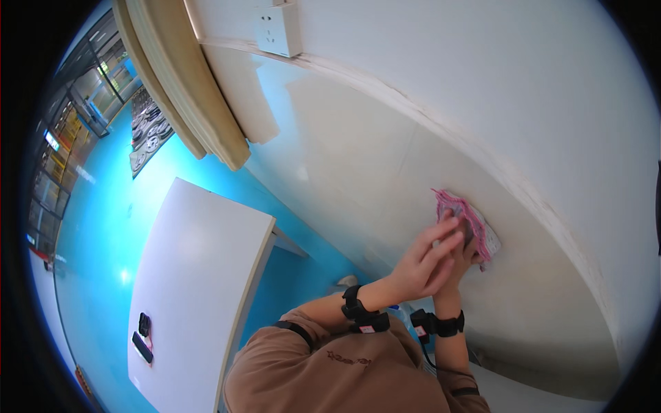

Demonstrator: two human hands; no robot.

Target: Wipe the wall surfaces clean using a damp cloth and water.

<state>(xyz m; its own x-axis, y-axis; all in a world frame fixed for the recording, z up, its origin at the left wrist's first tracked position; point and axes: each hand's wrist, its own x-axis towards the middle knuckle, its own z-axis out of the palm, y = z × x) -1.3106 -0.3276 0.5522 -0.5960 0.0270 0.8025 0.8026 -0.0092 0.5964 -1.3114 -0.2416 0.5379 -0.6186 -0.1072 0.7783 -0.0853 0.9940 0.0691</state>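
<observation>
A folded cloth with a pink fringed edge point(483, 227) lies against the glossy lower part of the wall point(356, 155). My right hand point(457, 258) is on the cloth, its fingers partly hidden by the fabric and by my other hand. Held just in front of it, my left hand point(431, 255) has its fingers extended and apart, the fingertips close to the cloth's near side. Both wrists wear black straps with small devices.
A white table point(201, 258) stands to the left, bearing a phone point(142, 347) and a small black object point(144, 324). Beige curtains point(206, 93) hang at the upper left. A white socket box point(279, 31) sits above the wall's ledge point(413, 106). Round metal parts point(152, 143) lie farther off.
</observation>
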